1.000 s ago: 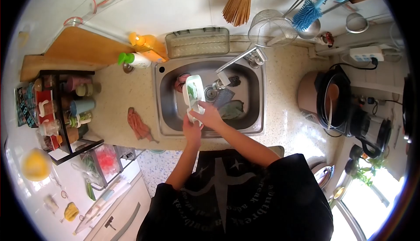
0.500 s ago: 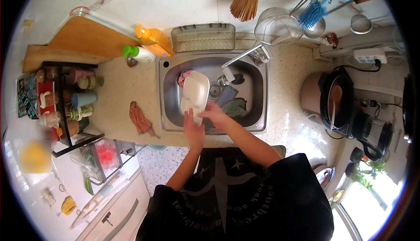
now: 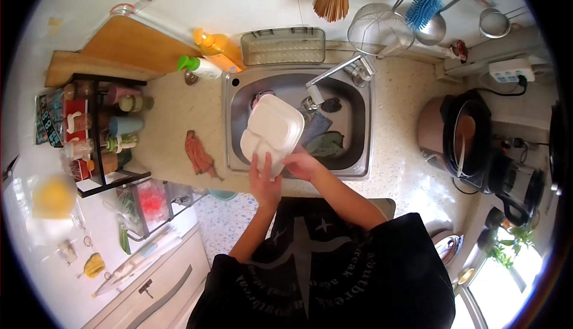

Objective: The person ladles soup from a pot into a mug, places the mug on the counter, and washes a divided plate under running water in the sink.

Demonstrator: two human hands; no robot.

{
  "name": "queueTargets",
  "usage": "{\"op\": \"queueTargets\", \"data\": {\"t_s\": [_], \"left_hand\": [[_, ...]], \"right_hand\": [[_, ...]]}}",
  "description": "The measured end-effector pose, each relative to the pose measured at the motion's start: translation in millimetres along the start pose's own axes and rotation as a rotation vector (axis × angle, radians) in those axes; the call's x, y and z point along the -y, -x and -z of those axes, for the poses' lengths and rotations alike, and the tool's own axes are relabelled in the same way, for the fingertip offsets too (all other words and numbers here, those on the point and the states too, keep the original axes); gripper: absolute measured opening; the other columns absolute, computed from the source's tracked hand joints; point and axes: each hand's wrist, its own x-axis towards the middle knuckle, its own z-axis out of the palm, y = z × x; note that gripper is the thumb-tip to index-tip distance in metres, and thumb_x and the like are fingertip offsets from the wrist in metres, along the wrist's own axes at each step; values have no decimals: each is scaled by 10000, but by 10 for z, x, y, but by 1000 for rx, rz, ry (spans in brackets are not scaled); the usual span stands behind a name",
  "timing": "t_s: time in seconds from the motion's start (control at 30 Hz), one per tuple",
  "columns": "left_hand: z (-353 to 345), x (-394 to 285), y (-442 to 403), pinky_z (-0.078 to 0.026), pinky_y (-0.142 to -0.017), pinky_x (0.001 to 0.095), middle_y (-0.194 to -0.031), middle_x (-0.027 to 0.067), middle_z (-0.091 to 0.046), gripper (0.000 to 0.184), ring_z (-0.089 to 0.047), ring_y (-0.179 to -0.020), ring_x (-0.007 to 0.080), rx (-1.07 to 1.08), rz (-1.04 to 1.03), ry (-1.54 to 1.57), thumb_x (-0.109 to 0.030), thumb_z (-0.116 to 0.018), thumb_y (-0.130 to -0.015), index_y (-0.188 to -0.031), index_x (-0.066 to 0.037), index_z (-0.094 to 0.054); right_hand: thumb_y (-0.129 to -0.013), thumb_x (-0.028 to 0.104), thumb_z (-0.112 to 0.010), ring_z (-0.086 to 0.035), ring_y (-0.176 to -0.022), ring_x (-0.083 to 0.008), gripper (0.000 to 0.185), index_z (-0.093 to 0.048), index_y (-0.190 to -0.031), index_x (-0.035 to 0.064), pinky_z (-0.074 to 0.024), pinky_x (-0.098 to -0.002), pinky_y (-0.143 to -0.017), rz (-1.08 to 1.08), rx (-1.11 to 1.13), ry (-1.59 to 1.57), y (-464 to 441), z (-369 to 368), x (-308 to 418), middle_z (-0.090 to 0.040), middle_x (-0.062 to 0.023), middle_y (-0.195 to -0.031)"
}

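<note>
Over the left half of the steel sink, both my hands hold a white divided plate tilted up by its near end. My left hand grips the near left edge, fingers against the plate's face. On the near right edge is my right hand, its fingers closed round the rim and partly hidden. A pink cloth peeks out behind the plate. To the right in the basin lie a blue-grey cloth, a green cloth and a dark scrubber-like clump. The drain is now hidden.
The faucet reaches over the basin from the back right. An orange bottle, a green-topped pump bottle and a clear rack stand behind. A reddish cloth lies left; a cooker stands right.
The plate has turned its broad face more toward me and tilted rightward, showing its compartments. Both hands have stayed on its near end. The whole view has shifted slightly.
</note>
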Motion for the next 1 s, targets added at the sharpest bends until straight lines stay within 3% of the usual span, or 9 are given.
{"op": "queueTargets", "data": {"t_s": [0.4, 0.8, 0.9, 1.0], "left_hand": [[-31, -83, 201, -546, -926, 429, -1421, 136, -548, 748, -595, -1191, 387, -2, -39, -135, -99, -809, -672, -1373, -283, -625], [29, 102, 159, -536, -943, 431, -1409, 137, -547, 772, -583, -1205, 379, 40, -127, -62, -91, -808, -667, -1382, -305, -612], [133, 207, 111, -533, -951, 440, -1402, 157, -545, 805, -570, -1217, 387, 79, -154, -48, -80, -809, -658, -1400, -308, -595], [328, 291, -3, -550, -917, 398, -1366, 146, -572, 771, -615, -1175, 349, 166, -116, 56, -60, -774, -702, -1428, -229, -575]], "right_hand": [[-739, -76, -570, -500, -1345, -339, 800, -373, -1505, 46, -420, -480, -1125, 32, 71, -121, 213, 111, -97, -510, -144, -1453], [-732, 40, -631, -528, -1295, -352, 793, -391, -1488, 36, -438, -534, -1080, 33, -48, -96, 291, 29, -197, -542, -141, -1413], [-756, 31, -631, -530, -1294, -326, 741, -425, -1467, 31, -446, -508, -1072, 126, -8, -105, 284, -125, -278, -549, -135, -1404], [-811, 65, -671, -544, -1282, -289, 722, -426, -1490, 41, -460, -459, -1054, 166, -43, 85, 214, -188, -379, -567, -117, -1386]]}}
